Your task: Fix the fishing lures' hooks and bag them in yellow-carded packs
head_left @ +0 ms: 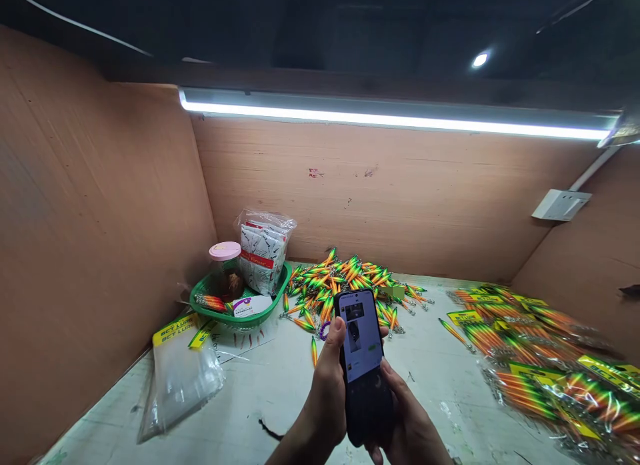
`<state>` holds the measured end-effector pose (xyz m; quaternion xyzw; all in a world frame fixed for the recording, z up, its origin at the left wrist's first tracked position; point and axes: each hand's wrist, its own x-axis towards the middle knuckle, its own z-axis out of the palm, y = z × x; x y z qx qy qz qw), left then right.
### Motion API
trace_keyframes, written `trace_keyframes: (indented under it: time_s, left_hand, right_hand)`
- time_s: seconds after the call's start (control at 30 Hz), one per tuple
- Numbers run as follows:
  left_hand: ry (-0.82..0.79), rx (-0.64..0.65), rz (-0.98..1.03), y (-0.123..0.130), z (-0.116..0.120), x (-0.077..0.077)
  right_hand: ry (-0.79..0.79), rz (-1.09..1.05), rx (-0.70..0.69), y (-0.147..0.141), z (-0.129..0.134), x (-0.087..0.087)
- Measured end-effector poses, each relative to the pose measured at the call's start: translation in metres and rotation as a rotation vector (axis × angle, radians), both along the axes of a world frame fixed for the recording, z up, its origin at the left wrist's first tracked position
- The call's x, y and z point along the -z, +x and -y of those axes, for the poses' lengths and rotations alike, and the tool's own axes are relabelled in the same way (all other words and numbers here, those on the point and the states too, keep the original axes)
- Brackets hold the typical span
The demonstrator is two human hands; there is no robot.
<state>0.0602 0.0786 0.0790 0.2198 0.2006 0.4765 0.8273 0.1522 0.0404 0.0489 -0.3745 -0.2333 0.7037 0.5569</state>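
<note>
Both my hands hold a dark smartphone (370, 405) upright over the table, its screen lit with what looks like a chat with pictures. My left hand (324, 391) grips its left edge, the thumb lying along the side. Around the lower right edge, my right hand (407, 418) is closed, with its fingers partly hidden behind the phone. Just beyond lies a heap of green, yellow and orange fishing lures (345, 273) with hooks. A single lure (314, 351) rests left of the phone.
A green basket (273, 311) holds a pink-lidded jar (225, 251) and a bag of white packets (261, 251). Clear plastic bags (185, 371) with yellow headers lie at left. Packed lures (525, 391) cover the right side. Wooden panels (400, 198) enclose the table beneath a tube light (400, 121).
</note>
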Motion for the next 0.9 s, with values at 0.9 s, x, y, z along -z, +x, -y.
trace_keyframes:
  time_s: [0.9]
  left_hand:
    - [-0.019,0.045,0.120,-0.0040,-0.0066,0.0003]
  right_hand:
    - [0.010,-0.027,-0.040,0.0024,0.0009,0.0064]
